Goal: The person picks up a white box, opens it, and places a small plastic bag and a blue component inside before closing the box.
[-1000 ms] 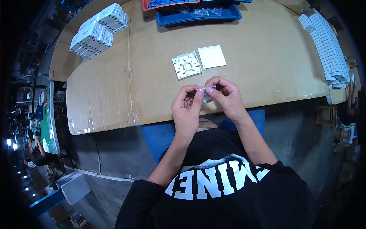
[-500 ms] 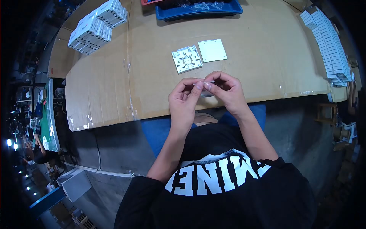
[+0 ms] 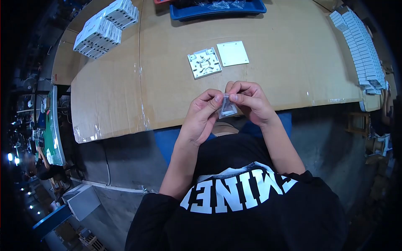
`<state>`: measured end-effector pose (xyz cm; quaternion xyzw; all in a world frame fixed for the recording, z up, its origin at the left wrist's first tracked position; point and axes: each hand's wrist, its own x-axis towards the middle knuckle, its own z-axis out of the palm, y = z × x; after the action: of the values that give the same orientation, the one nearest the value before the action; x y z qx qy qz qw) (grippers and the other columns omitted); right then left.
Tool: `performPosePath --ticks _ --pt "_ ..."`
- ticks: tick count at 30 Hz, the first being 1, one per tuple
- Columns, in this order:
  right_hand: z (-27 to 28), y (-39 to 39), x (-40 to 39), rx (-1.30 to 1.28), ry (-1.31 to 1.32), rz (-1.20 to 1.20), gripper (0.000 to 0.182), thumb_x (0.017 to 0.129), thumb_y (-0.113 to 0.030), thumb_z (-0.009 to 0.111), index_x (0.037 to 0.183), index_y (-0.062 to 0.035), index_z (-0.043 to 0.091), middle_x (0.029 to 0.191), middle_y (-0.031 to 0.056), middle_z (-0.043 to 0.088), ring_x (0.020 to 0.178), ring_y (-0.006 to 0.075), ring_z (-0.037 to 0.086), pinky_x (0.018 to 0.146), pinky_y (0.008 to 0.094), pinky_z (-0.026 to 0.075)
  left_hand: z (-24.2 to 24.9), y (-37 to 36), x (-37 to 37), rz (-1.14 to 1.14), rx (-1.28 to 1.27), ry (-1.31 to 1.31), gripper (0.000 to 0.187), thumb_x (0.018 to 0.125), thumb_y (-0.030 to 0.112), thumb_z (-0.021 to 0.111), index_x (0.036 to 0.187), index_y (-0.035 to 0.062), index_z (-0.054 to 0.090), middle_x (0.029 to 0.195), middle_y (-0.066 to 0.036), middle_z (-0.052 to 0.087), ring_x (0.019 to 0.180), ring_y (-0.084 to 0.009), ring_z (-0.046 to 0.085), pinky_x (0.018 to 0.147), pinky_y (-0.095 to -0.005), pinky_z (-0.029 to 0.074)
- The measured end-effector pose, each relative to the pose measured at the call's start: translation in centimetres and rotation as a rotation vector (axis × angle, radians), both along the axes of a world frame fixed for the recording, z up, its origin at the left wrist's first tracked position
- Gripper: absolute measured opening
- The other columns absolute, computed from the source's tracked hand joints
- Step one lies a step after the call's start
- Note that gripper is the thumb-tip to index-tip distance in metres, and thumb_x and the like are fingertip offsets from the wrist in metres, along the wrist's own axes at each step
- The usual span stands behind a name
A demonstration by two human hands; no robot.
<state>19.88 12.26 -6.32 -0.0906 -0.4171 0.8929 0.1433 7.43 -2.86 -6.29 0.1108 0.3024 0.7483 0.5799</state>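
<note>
A small clear plastic bag (image 3: pixel 227 109) hangs between my hands at the near edge of the table, with a few small white pieces inside. My left hand (image 3: pixel 204 113) pinches its top edge on one side, thumb against fingers. On the other side my right hand (image 3: pixel 253 104) grips the same edge. Just beyond my hands lies an open white plastic box base (image 3: pixel 204 64) with small dark parts and clips inside. Beside it on the right is a flat white square cover (image 3: pixel 233 53) with holes near its corners.
White boxes (image 3: pixel 98 37) are stacked at the back left, and a long row of similar white boxes (image 3: pixel 361 50) lines the right. A blue tray (image 3: pixel 217 14) holding clear bags stands at the back of the cardboard-covered table (image 3: pixel 109 92). A person (image 3: pixel 46 169) works far left.
My hands have come down slightly and drawn a little apart. The clear bag, before seen nearly edge-on between my fingertips, now hangs with its face showing.
</note>
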Motion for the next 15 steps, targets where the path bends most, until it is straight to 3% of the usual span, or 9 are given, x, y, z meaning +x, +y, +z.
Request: performPosePath --ticks 3,6,8,11,15 --pt "-0.5 0.2 0.2 -0.053 0.003 0.021 0.005 0.093 -0.006 0.074 0.095 -0.0020 0.071 0.098 0.0048 0.067 0.094 0.0119 0.063 0.084 0.0266 0.049 0.4 -0.2 -0.1 0.017 -0.132 0.021 0.019 0.105 0.024 0.062 0.104 0.0055 0.065 0.111 -0.007 0.069 0.105 -0.0152 0.064 0.097 -0.0335 0.051" --pt "-0.5 -0.4 0.0 -0.146 0.100 0.067 0.007 0.093 -0.008 0.075 0.096 -0.0023 0.072 0.098 0.0056 0.067 0.094 0.0127 0.062 0.085 0.0271 0.049 -0.4 -0.3 -0.2 -0.070 0.021 -0.070 0.021 0.106 0.024 0.062 0.109 0.0043 0.068 0.106 -0.006 0.071 0.103 -0.0138 0.065 0.094 -0.0305 0.051" --pt "-0.4 -0.4 0.0 -0.197 0.157 0.085 0.009 0.093 -0.010 0.075 0.097 -0.0024 0.072 0.098 0.0060 0.067 0.094 0.0131 0.062 0.085 0.0273 0.049 -0.9 -0.3 -0.1 -0.150 0.136 -0.188 0.022 0.106 0.026 0.061 0.112 0.0049 0.065 0.114 -0.008 0.069 0.108 -0.0156 0.064 0.101 -0.0361 0.051" --pt "-0.6 0.0 0.1 -0.229 0.159 0.072 0.009 0.094 -0.011 0.075 0.098 -0.0021 0.073 0.103 0.0075 0.068 0.094 0.0138 0.062 0.085 0.0273 0.049 -0.1 0.1 0.4 -0.053 0.020 -0.111 0.028 0.108 0.031 0.056 0.115 0.0046 0.065 0.113 -0.008 0.069 0.107 -0.0174 0.065 0.100 -0.0380 0.051" --pt "-0.1 0.7 0.4 0.053 0.058 -0.036 0.008 0.096 -0.007 0.072 0.101 -0.0008 0.074 0.109 0.0077 0.068 0.096 0.0138 0.062 0.086 0.0278 0.049 0.5 0.5 0.2 0.093 -0.154 -0.028 0.038 0.110 0.037 0.050 0.115 0.0035 0.065 0.112 -0.008 0.070 0.103 -0.0189 0.066 0.097 -0.0398 0.052"
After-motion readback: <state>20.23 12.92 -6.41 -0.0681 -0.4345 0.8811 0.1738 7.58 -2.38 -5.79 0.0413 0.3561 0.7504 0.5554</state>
